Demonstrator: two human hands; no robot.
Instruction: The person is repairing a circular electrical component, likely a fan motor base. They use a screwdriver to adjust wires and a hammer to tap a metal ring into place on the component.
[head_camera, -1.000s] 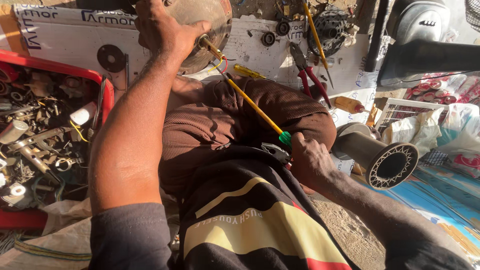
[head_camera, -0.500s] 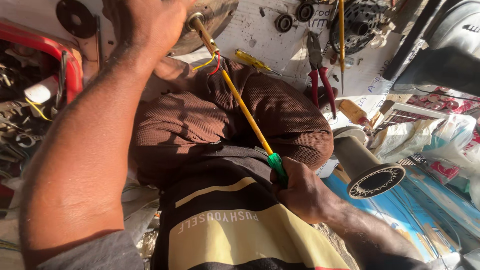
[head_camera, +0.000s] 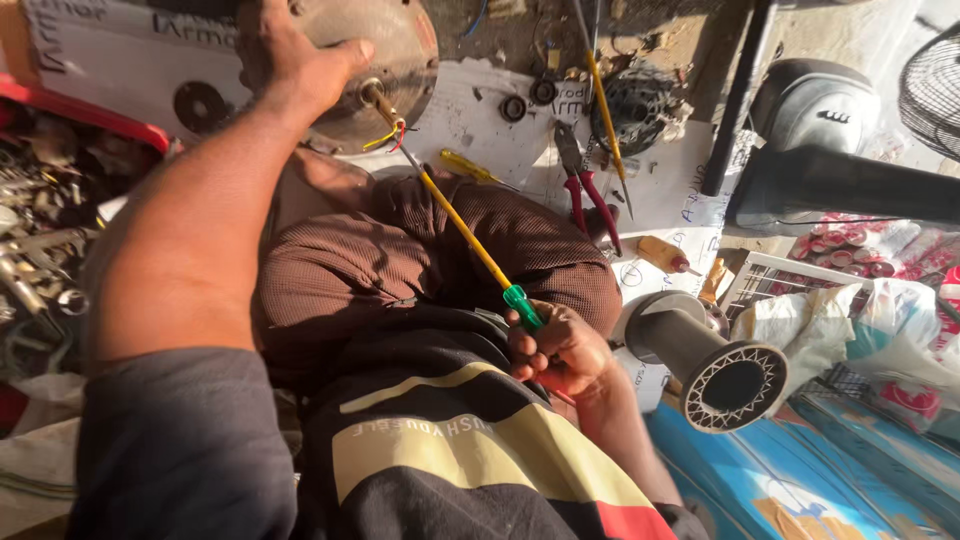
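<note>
My left hand (head_camera: 300, 60) grips the rim of a rusty round motor part (head_camera: 385, 50) held up at the top of the view. A short shaft with red and yellow wires (head_camera: 385, 135) sticks out of it. My right hand (head_camera: 560, 345) is closed on the green end of a long yellow-shafted screwdriver (head_camera: 460, 225), low over my lap. Its tip reaches up to the shaft at the middle of the disc.
A red tray (head_camera: 60, 190) of metal scraps lies at left. On white cardboard ahead lie red-handled pliers (head_camera: 585, 185), another screwdriver (head_camera: 605, 115) and small bearings (head_camera: 513, 107). A grey tube with a grille end (head_camera: 715, 365) sits right, a fan base (head_camera: 820, 140) beyond.
The view has swung; the disc and my left hand now sit higher and more central. My right hand has slid slightly along the screwdriver, keeping its tip at the shaft.
</note>
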